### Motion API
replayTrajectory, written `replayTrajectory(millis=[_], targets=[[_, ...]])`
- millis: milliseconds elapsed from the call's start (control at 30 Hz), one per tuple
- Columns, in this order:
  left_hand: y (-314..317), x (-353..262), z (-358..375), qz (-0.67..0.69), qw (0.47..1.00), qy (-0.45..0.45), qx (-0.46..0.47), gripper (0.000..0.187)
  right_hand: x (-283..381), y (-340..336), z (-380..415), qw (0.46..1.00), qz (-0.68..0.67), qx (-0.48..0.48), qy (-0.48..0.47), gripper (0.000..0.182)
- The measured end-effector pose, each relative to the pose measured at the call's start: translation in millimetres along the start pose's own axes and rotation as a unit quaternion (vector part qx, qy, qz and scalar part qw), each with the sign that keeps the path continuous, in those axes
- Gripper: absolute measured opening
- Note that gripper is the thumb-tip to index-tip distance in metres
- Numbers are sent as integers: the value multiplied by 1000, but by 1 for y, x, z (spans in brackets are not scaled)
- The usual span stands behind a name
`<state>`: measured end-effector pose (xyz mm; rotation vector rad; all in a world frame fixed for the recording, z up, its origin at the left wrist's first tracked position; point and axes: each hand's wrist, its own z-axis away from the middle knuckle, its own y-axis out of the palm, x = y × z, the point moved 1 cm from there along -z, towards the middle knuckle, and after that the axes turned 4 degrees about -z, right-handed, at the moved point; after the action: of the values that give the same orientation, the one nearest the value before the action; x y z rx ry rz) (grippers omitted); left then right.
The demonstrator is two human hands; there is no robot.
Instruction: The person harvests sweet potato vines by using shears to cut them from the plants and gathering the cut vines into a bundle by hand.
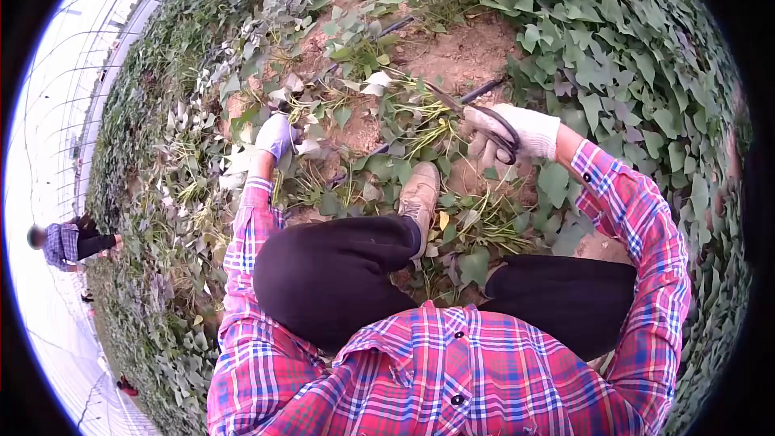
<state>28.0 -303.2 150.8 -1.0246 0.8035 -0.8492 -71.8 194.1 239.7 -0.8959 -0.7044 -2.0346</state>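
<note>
My right hand [491, 136], in a white knitted glove, grips a pair of scissors [508, 139] by the dark loop handles. The scissor blades [444, 99] point up and left over yellow-green stems [436, 131] and look slightly apart. My left hand [277, 137], in a pale lilac glove, is closed round leafy vine stems among the plants on the left. Pale leaves [237, 161] show beside that hand. Its fingertips are partly hidden by the foliage.
Leafy vines [638, 73] cover the ground, with reddish soil [464, 52] between them. A dark hose [483, 91] runs through the row. My brown shoe [420, 194] stands among stems. Another person [60, 244] bends over plants at far left, beside the greenhouse frame [56, 73].
</note>
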Motion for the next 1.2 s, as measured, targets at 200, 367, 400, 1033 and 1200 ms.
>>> replayTrajectory(millis=[200, 367, 400, 1033, 1200], targets=[[31, -26, -24, 87, 990, 46, 106, 22, -12, -8, -72, 995, -1, 68, 70, 51], [7, -91, -34, 3, 996, 63, 56, 32, -25, -111, -17, 993, -89, -81, -12, 50], [-4, -106, -32, 39, 994, 39, 95, 32, -26, -123, 4, 980, -83, -174, -42, 48], [31, -448, 30, -57, 790, 608, 65, 35, -223, -70, 49, 945, 259, -187, 65, 41], [110, -476, 45, -140, 757, 639, 1, 21, -181, -91, 102, 979, 87, -160, 96, 50]])
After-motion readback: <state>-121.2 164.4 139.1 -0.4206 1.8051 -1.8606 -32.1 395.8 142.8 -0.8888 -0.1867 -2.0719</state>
